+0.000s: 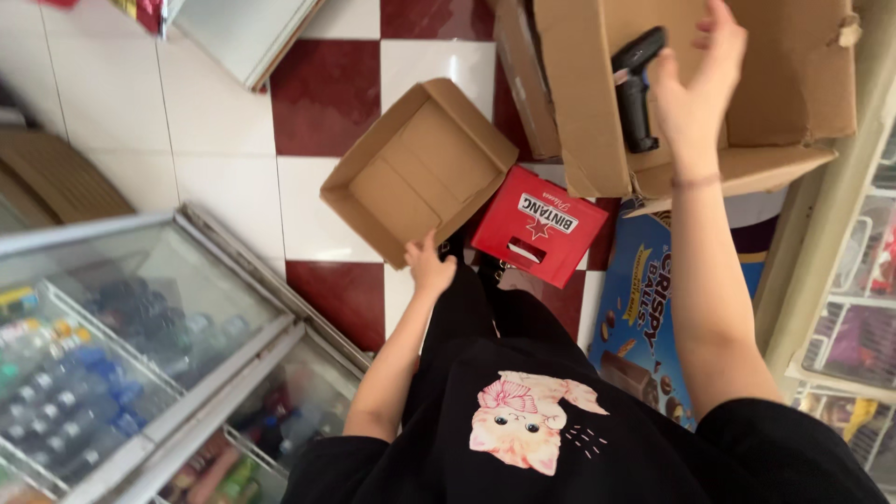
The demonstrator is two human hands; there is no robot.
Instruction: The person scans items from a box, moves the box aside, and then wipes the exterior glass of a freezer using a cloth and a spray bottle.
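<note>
Near the frame's middle, the left hand pinches the near edge of a shallow open cardboard tray, tipping it up off the checked floor beside a red carton. Farther off, at upper right, the right hand spreads open against a big cardboard box, steadying it, with a black handheld scanner just beside its palm.

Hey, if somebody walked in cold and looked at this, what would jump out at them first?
Probably the bright red carton lying on the red and white checked floor, just right of the left hand, which grips the edge of an empty shallow cardboard tray. Next, the right hand reaching into a big cardboard box beside a black handheld scanner.
</note>
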